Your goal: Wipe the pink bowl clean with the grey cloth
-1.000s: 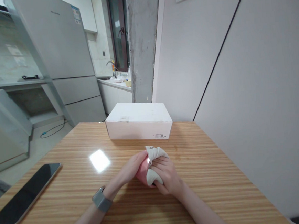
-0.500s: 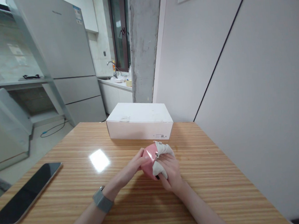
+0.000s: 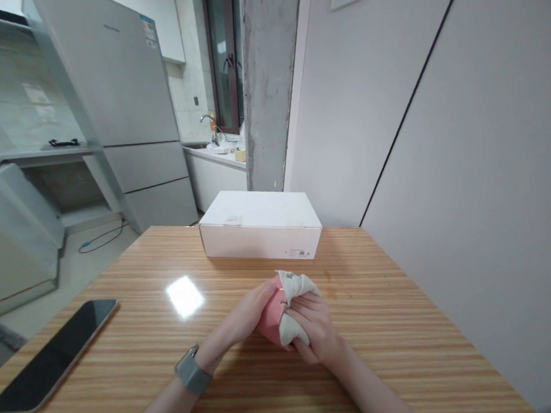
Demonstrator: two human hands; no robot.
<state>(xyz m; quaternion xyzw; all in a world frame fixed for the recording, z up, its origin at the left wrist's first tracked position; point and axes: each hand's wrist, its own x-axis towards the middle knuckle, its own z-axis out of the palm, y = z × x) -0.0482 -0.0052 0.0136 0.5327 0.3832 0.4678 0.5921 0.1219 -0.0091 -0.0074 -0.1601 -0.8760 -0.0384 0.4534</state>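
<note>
A glossy pink object that looks like a small pouch (image 3: 270,321) is held just over the near middle of the table. Whitish cloth (image 3: 297,285) bunches at its right side, with a small metal piece where pink and cloth meet; I cannot tell whether the cloth is its lining or separate. My left hand (image 3: 251,310), wearing a grey-banded watch (image 3: 192,371) on the wrist, is closed around the pink side. From the right, my right hand (image 3: 317,327) presses its fingers into the folds of the cloth and grips it. Its fingertips are partly hidden there.
A closed white box (image 3: 261,236) stands at the table's far edge. At the left lies a dark-screened phone or tablet (image 3: 53,357). The wood-grain table (image 3: 401,349) meets a pale wall (image 3: 468,172) on the right. Beyond are a fridge (image 3: 138,96) and a sink counter.
Both hands and the pink pouch have shifted slightly toward me. My left hand has slid further over the pink side, covering more of it. The view has turned a little.
</note>
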